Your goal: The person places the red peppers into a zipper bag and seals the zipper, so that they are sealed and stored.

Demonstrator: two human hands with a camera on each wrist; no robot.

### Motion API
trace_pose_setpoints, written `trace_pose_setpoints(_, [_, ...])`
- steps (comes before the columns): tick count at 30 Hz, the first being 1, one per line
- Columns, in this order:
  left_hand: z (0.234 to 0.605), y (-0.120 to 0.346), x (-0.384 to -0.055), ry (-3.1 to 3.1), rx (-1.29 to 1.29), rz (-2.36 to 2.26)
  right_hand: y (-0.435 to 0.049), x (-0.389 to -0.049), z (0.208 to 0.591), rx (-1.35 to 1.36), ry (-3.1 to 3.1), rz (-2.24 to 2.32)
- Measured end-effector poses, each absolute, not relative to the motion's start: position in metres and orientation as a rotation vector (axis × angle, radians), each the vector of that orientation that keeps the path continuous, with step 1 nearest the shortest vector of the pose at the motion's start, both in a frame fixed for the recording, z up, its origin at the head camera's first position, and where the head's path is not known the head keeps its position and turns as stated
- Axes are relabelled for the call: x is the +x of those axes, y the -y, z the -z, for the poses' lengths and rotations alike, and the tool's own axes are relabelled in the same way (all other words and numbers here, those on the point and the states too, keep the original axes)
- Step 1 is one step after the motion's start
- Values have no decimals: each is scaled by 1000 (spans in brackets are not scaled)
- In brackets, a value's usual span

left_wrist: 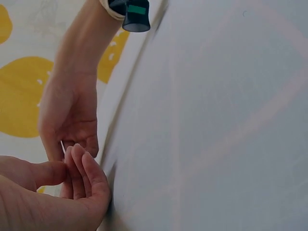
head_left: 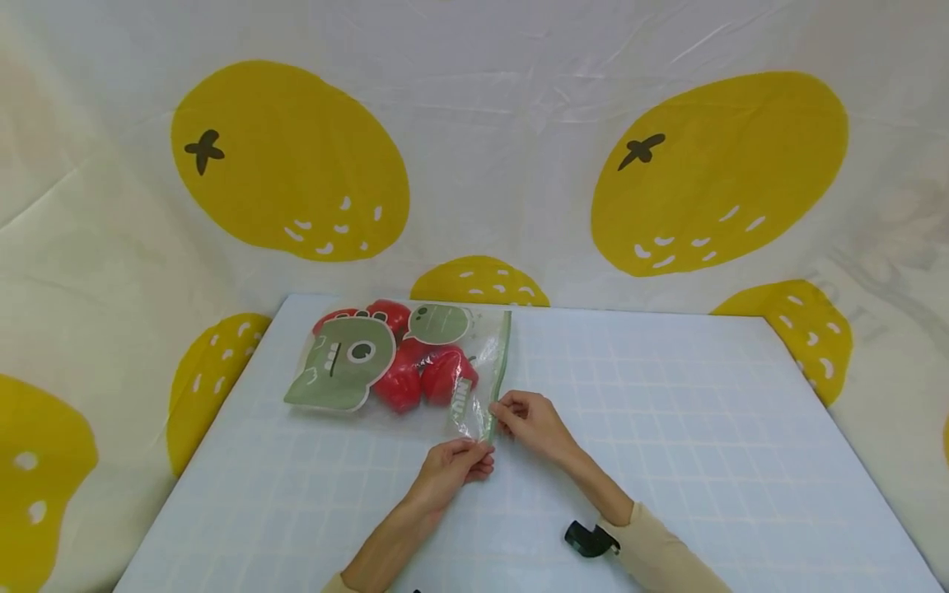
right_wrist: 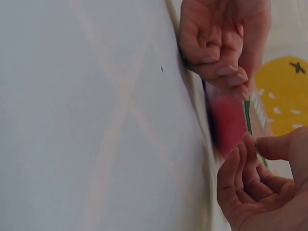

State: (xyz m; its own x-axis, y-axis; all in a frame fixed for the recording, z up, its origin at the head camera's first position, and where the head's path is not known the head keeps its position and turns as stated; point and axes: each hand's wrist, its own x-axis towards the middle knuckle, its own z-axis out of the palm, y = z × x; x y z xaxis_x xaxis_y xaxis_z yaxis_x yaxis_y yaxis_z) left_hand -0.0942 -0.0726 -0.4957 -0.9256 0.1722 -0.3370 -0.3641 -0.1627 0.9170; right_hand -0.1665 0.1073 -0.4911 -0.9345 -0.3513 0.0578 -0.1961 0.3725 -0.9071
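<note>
A clear zip bag (head_left: 485, 346) with a green zip edge and a green cartoon creature printed on it lies at the back left of the table. Inside show several red bell peppers (head_left: 400, 383). My left hand (head_left: 452, 473) pinches the near corner of the bag's green edge between thumb and fingers. Slightly farther up that same edge, my right hand (head_left: 537, 422) pinches the zip strip (right_wrist: 248, 115). In the right wrist view both hands face each other along the strip, with a blurred red pepper (right_wrist: 228, 122) behind it. The left wrist view hides the bag behind the fingers.
The table (head_left: 667, 428) has a pale blue checked cover. Behind it and at the sides hangs a white cloth (head_left: 504, 165) with large yellow fruit prints. A black wrist camera (head_left: 591, 539) is worn at the right sleeve.
</note>
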Motion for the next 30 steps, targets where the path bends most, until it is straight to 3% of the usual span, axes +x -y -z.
trace_pose_setpoints(14, [494, 72, -94, -1746, -221, -2157, -105, -197, 487, -323, -2556, 1663])
trace_pose_setpoints(30, [496, 70, -94, -1769, -219, -2159, -105, -228, 488, -310, -2582, 1713])
